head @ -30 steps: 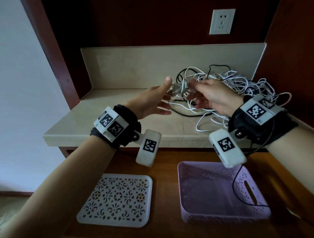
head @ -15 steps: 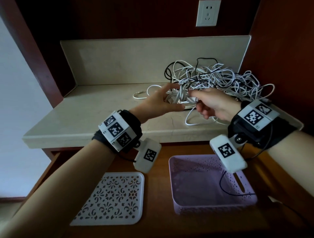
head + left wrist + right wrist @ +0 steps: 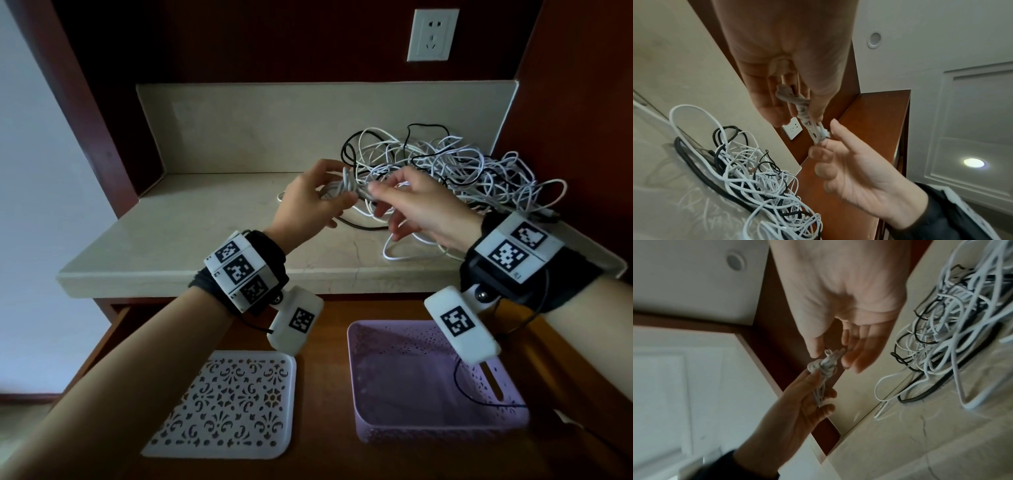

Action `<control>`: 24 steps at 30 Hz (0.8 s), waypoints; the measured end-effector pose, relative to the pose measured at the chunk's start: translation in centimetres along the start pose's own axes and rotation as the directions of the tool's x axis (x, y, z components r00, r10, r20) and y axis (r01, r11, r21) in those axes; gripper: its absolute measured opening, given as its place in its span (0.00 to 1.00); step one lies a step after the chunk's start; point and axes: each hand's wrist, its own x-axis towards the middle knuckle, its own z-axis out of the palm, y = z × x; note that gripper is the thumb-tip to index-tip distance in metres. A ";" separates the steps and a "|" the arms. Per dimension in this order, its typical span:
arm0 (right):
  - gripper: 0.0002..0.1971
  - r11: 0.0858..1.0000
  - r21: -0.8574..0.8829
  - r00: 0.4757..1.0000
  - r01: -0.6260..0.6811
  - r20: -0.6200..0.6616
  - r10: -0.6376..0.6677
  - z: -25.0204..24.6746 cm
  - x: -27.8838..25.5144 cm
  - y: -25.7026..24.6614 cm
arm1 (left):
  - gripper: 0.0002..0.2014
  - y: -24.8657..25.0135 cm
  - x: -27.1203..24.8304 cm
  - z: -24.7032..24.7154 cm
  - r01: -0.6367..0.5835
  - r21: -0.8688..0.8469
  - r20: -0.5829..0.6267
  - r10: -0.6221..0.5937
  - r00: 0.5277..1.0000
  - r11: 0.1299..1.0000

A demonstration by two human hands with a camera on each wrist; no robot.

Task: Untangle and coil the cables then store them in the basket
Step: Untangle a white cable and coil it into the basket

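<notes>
Cable work is at the wrapping step: the left hand (image 3: 308,202) holds a small white coiled bundle (image 3: 346,186), thumb and fingers curled around its loops, above the stone shelf (image 3: 212,233). The right hand (image 3: 421,205) pinches the free end of this bundle at the knot-like wrap; its other fingers are spread loose. In the left wrist view the bundle (image 3: 805,116) looks thin, soft and light, so I judge it will bend easily and slip open if the pinch is weak. Better to take hold at the wrapped middle, not at the plug end.

At 2 o'clock from the hands lies the tangled pile (image 3: 455,171) of thin white cables with some thicker black ones, all smooth and round, springy in their loops. It will probably drag together when one strand is pulled.

At 6 o'clock, on the wooden surface below, stands the purple perforated plastic basket (image 3: 363,394), with nothing stored inside. At 7 o'clock lies its white patterned lid (image 3: 222,404), flat, with rounded corners.
</notes>
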 end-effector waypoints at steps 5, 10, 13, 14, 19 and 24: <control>0.11 0.928 -0.286 0.970 0.237 0.024 -0.240 0.7 0.6 -0.2 | 0.16 0.0 0.2 -0.7 -0.049 0.039 -0.020 0.050 0.999 0.998; 0.13 0.869 -0.421 0.965 0.258 0.064 -0.255 1.2 1.2 -0.6 | 0.16 -0.7 0.5 -1.4 -0.111 0.198 -0.052 0.124 0.991 0.974; 0.16 0.826 -0.501 0.964 0.258 0.074 -0.255 1.1 1.7 -1.2 | 0.16 -0.9 0.5 -1.9 -0.148 0.271 -0.026 0.161 0.987 0.951; 0.17 0.826 -0.503 0.965 0.254 0.076 -0.251 1.1 1.9 -1.4 | 0.17 -0.9 0.6 -2.1 -0.156 0.291 -0.026 0.171 0.985 0.944; 0.17 0.835 -0.487 0.964 0.257 0.074 -0.254 1.1 2.5 -1.4 | 0.17 -1.1 0.7 -2.2 -0.165 0.443 -0.005 0.186 0.982 0.881; 0.17 0.905 -0.354 0.971 0.238 0.107 -0.213 1.3 2.9 -0.8 | 0.19 -0.7 0.4 -2.2 -0.127 0.493 0.003 0.144 0.990 0.861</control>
